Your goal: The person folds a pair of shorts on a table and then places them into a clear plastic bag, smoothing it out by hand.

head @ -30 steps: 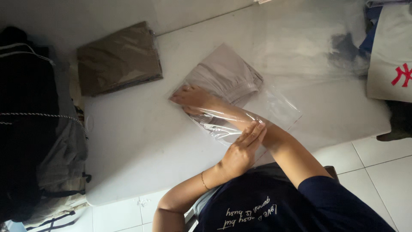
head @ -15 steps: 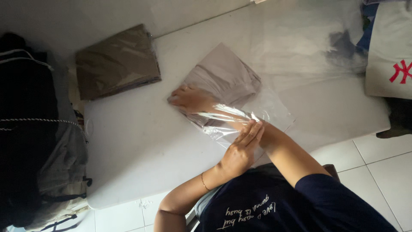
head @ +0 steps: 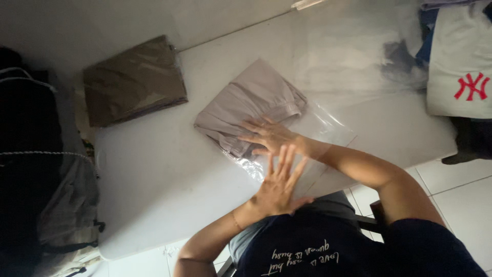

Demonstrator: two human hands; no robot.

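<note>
A folded beige garment [head: 256, 95] lies partly inside a clear plastic bag [head: 328, 125] on the white table [head: 169, 174]. My right hand [head: 269, 136] rests flat on the garment's near edge with its fingers spread. My left hand [head: 279, 184] lies flat, fingers apart, on the crinkled plastic just in front of the garment, close to the table's near edge. The two hands nearly touch. Neither hand grips anything.
A dark olive folded garment [head: 133, 79] lies at the table's far left. More clear plastic [head: 348, 56] is spread at the back. A white cloth with a red emblem [head: 461, 66] sits far right. Dark bags [head: 25, 154] stand left of the table, above the white tiled floor [head: 461, 200].
My right hand has slid from the garment's far left end back toward me. My left hand has moved nearer the table's edge and spread flat on the plastic.
</note>
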